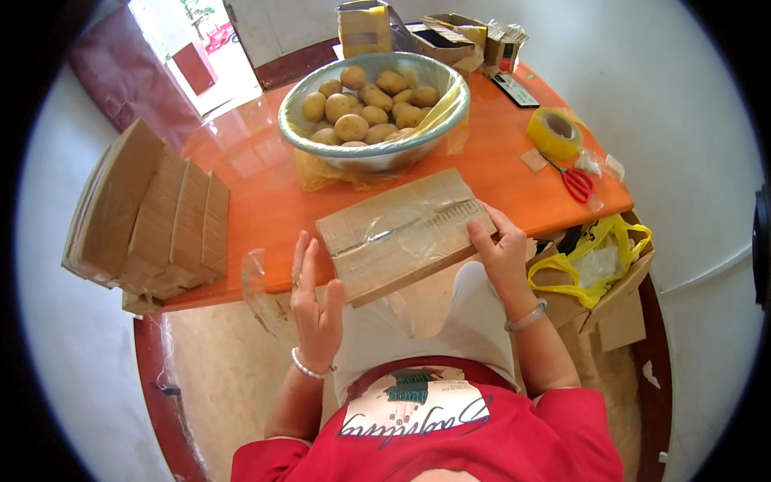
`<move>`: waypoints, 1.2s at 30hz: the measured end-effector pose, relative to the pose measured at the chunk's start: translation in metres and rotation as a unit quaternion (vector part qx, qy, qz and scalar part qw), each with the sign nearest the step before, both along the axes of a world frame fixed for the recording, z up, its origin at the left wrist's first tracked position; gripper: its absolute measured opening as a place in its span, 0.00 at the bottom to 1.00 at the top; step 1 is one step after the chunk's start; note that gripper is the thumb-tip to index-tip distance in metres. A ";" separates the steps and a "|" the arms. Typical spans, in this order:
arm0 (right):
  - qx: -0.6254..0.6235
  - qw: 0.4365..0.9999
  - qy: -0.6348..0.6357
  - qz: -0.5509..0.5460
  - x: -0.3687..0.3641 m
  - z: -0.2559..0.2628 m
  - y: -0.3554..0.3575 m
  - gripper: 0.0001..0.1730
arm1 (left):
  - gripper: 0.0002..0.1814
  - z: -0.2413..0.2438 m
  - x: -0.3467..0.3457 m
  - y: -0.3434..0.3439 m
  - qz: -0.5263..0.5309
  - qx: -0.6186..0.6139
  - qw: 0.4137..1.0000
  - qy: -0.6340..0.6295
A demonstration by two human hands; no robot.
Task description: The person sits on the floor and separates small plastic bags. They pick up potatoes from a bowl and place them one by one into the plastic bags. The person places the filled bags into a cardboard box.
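Note:
A flat cardboard box (403, 232) with clear tape along its seam lies tilted over the near edge of the orange table (265, 223). My right hand (503, 250) grips the box's right end, thumb on top and fingers behind. At the left end, my left hand (316, 295) is raised with its fingers apart; it is close to the box's side, and whether it touches is hard to tell. Beyond the box stands a large metal basin (385, 158) lined with yellowish plastic film and filled with several potatoes (351, 128).
Stacked cardboard boxes (162, 223) stand at the table's left edge. On the right lie a roll of yellow tape (554, 134), red-handled scissors (577, 184) and a phone (515, 90). Small open boxes (446, 45) are behind. Below right, a carton (623, 280) holds a yellow plastic bag (593, 265).

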State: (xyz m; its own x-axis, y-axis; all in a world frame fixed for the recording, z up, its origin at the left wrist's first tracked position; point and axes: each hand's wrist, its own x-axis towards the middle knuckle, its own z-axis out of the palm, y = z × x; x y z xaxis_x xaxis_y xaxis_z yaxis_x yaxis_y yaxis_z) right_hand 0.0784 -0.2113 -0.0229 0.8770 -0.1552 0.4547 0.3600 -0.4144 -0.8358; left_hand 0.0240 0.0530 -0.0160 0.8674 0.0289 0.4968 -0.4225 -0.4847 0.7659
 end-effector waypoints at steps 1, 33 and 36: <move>0.039 0.998 0.035 0.019 -0.001 0.000 -0.001 0.24 | 0.33 -0.003 -0.006 -0.004 0.005 -0.037 0.999 -0.003; -0.191 0.971 0.118 0.077 0.017 0.008 -0.030 0.24 | 0.40 -0.017 -0.018 -0.015 0.003 0.013 0.993 0.115; -0.156 0.975 0.128 0.092 0.020 0.018 -0.044 0.34 | 0.39 -0.011 -0.029 0.006 -0.009 0.052 0.986 0.155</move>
